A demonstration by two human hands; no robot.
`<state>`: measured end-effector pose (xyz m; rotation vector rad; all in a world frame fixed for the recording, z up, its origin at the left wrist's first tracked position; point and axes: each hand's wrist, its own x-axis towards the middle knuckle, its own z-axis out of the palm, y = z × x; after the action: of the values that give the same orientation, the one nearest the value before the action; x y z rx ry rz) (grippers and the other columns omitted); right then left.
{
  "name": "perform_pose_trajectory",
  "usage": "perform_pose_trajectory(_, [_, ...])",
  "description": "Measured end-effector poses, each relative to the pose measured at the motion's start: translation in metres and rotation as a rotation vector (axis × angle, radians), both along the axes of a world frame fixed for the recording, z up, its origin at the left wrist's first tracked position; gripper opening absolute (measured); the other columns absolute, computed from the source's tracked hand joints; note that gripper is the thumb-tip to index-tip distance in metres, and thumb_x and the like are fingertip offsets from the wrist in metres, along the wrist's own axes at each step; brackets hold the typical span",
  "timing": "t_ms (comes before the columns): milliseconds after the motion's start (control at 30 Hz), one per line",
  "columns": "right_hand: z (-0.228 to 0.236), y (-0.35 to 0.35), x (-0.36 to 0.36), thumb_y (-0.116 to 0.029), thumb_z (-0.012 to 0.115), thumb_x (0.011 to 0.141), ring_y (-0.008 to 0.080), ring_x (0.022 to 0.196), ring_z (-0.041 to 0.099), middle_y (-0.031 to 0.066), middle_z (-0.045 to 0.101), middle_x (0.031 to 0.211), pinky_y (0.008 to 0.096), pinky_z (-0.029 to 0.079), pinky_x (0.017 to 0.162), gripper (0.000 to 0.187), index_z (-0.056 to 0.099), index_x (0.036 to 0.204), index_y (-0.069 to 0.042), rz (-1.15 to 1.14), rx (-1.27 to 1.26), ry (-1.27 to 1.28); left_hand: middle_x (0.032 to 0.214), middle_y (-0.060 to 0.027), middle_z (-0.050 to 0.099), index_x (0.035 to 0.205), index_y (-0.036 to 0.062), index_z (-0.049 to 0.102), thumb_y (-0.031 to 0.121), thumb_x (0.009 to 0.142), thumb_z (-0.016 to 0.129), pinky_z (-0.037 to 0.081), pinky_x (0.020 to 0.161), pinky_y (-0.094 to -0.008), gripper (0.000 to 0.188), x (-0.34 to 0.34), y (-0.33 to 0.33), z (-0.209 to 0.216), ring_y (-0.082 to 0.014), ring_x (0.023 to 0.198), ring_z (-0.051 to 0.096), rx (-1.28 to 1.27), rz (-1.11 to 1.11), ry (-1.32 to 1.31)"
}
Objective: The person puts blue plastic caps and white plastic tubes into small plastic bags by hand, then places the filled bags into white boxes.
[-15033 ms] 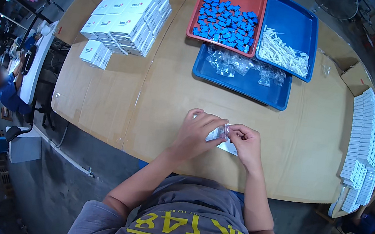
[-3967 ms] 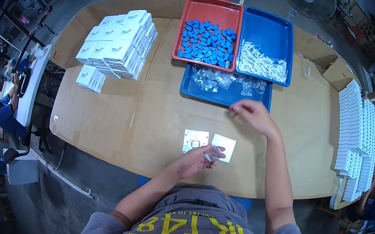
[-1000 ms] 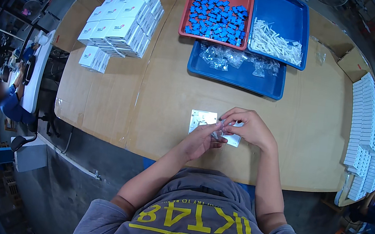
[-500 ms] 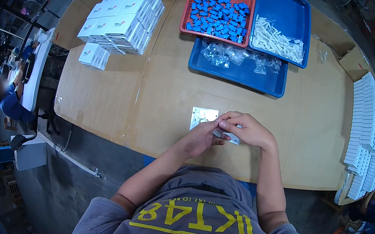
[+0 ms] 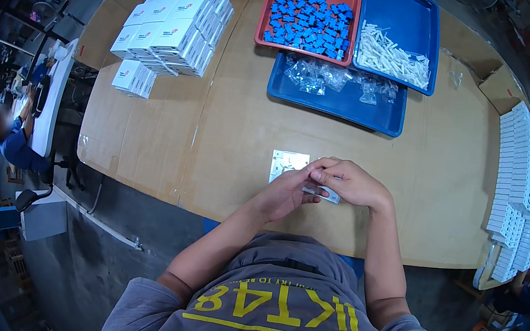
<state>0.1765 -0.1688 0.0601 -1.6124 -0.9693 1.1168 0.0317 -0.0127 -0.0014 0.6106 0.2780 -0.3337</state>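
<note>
Close together over the near middle of the table, my left hand [image 5: 282, 196] and my right hand [image 5: 355, 185] meet at their fingertips. Between them is a small clear plastic bag [image 5: 313, 188], pinched by the fingers of both; its contents are mostly hidden. Just beyond my left hand a white printed sheet [image 5: 288, 159] lies flat on the cardboard, partly covered by the hands. A pale flat piece [image 5: 331, 197] shows below my right fingers; I cannot tell whether it belongs to the same sheet.
Far ahead stand a red tray [image 5: 303, 53] of blue plastic parts, a blue tray [image 5: 393, 80] of white stick-like parts, and a lower blue tray [image 5: 339, 113] of clear bags. White boxes [image 5: 169, 26] are stacked at left, more white boxes [image 5: 511, 178] at right. A person [image 5: 20, 143] sits far left.
My hands stay in nearly the same place, with slight finger movement around the clear bag. The grey content seen in the bag before is less visible now.
</note>
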Motion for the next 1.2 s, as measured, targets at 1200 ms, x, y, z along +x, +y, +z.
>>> perform_pose_trajectory(1200, [-0.004,-0.028,0.189,-0.016,0.066,0.100,0.0281,0.094,0.074,0.0178,0.077,0.101,0.0388,0.057,0.082,0.019,0.075,0.111,-0.005,-0.916,-0.057,-0.706,0.129,-0.0116,0.070,0.146,-0.0003,0.053,0.039,0.116,0.031,0.053,0.091,-0.0347,0.055,-0.010,-0.010,0.000,-0.0194,0.101,0.064,-0.007,-0.068,0.114])
